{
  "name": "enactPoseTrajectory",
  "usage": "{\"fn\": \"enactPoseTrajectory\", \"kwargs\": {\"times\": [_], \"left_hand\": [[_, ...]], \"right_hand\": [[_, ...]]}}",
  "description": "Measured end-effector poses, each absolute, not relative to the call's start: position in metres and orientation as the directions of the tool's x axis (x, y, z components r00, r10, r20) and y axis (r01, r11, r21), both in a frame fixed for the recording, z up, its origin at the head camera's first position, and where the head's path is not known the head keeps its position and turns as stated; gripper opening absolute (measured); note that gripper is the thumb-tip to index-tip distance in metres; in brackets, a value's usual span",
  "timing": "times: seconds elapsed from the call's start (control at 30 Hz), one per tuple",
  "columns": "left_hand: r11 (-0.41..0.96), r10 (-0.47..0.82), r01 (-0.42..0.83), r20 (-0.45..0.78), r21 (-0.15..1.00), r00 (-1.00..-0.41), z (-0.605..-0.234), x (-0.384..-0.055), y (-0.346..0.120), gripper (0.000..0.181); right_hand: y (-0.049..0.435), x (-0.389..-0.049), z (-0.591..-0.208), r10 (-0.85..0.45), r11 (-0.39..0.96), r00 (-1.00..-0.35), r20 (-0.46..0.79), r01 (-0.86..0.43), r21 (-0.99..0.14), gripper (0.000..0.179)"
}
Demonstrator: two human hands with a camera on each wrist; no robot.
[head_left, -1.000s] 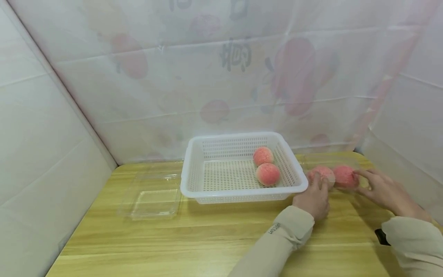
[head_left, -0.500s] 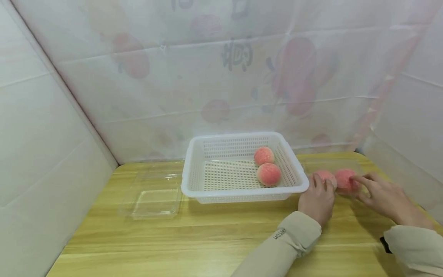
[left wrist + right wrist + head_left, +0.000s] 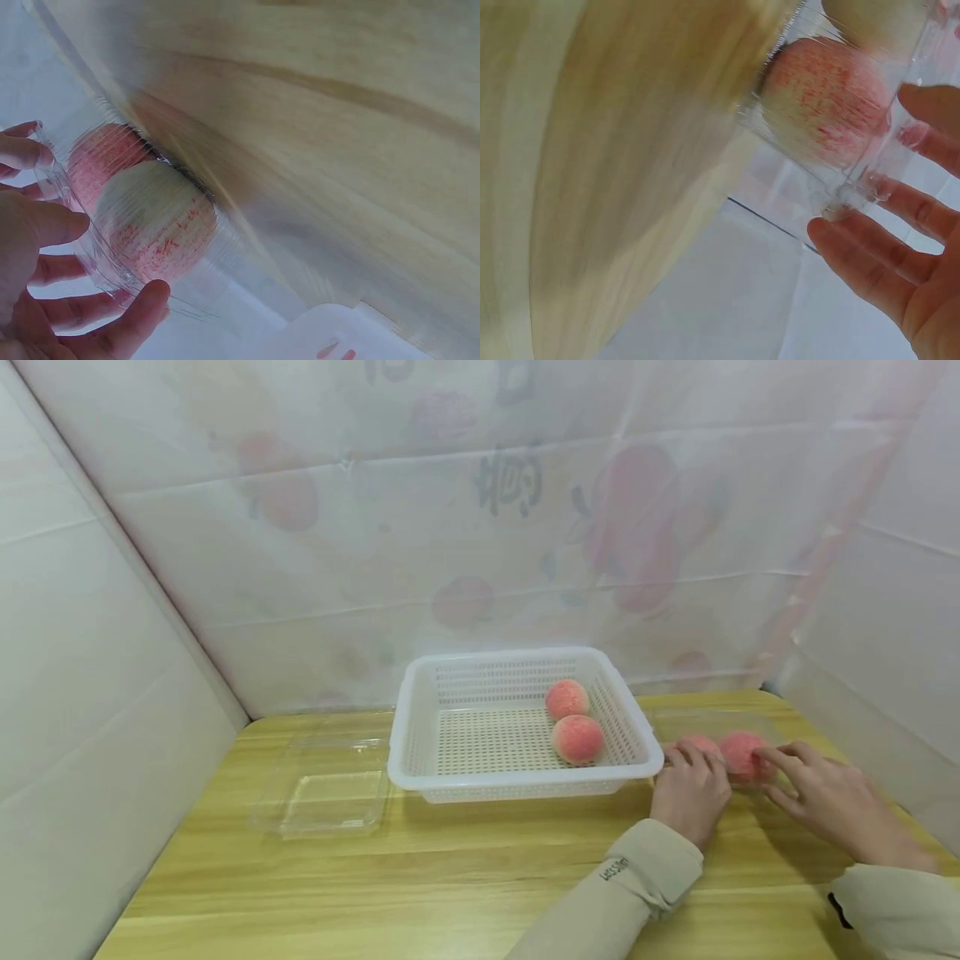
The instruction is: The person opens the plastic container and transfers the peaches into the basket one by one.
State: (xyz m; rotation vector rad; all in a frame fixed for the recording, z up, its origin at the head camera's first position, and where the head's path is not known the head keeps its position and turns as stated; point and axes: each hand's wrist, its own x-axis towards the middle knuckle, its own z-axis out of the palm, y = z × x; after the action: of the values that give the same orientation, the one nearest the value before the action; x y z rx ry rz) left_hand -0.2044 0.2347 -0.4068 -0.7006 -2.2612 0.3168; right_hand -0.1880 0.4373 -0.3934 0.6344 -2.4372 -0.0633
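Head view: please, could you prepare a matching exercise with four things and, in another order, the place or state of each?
Things:
1. White basket
2. Container with peaches
3. Lettering
4. Right hand

Places or states:
A. Touched by the left hand
B. Farthest right of the four
C. On the left sleeve
D. Just right of another container

Pairs: 1-D, 2-A, 3-C, 4-B

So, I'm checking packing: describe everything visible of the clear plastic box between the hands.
This clear, rectangular, thin plastic box has ridged walls. Two round, pinkish peaches sit side by side inside. It's on the wooden table, right of the white plastic basket. Left hand and right hand grip its near edge; latching is unclear.
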Motion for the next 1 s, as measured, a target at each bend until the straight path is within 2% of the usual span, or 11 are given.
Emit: {"fn": "enactPoseTrajectory", "kwargs": {"times": [0.13,0.3,0.4,0.5,0.57,0.67,0.7,0.8,1.0], "left_hand": [[0.813,0.580,0.403,0.542,-0.420,-0.608,-0.404,-0.204,0.236,0.036],[0.840,0.542,0.366,0.591,-0.400,-0.597,-0.403,-0.205,0.239,0.038],[0.857,0.515,0.340,0.624,-0.387,-0.587,-0.404,-0.206,0.242,0.039],[0.872,0.489,0.323,0.631,-0.368,-0.602,-0.405,-0.207,0.246,0.041],[0.881,0.473,0.311,0.627,-0.357,-0.619,-0.405,-0.206,0.248,0.042],[0.895,0.446,0.292,0.630,-0.338,-0.636,-0.406,-0.204,0.254,0.039],[0.900,0.435,0.285,0.635,-0.330,-0.639,-0.406,-0.203,0.257,0.037],[0.910,0.412,0.270,0.634,-0.313,-0.654,-0.405,-0.202,0.262,0.033],[0.921,0.387,0.264,0.592,-0.286,-0.707,-0.403,-0.207,0.265,0.031]], "right_hand": [[0.434,-0.189,-0.394,-0.469,0.878,-0.673,0.572,-0.429,0.215,0.086],[0.427,-0.191,-0.392,-0.465,0.881,-0.654,0.597,-0.406,0.241,0.077],[0.422,-0.191,-0.393,-0.440,0.895,-0.661,0.608,-0.382,0.232,0.072],[0.418,-0.191,-0.394,-0.414,0.908,-0.684,0.601,-0.361,0.214,0.065],[0.417,-0.189,-0.395,-0.394,0.917,-0.708,0.587,-0.348,0.196,0.055],[0.418,-0.185,-0.396,-0.367,0.929,-0.737,0.567,-0.326,0.177,0.018],[0.418,-0.184,-0.396,-0.361,0.931,-0.744,0.562,-0.321,0.172,0.015],[0.416,-0.182,-0.394,-0.336,0.941,-0.771,0.541,-0.301,0.154,0.038],[0.410,-0.187,-0.390,-0.337,0.941,-0.787,0.517,-0.306,0.146,0.047]]}}
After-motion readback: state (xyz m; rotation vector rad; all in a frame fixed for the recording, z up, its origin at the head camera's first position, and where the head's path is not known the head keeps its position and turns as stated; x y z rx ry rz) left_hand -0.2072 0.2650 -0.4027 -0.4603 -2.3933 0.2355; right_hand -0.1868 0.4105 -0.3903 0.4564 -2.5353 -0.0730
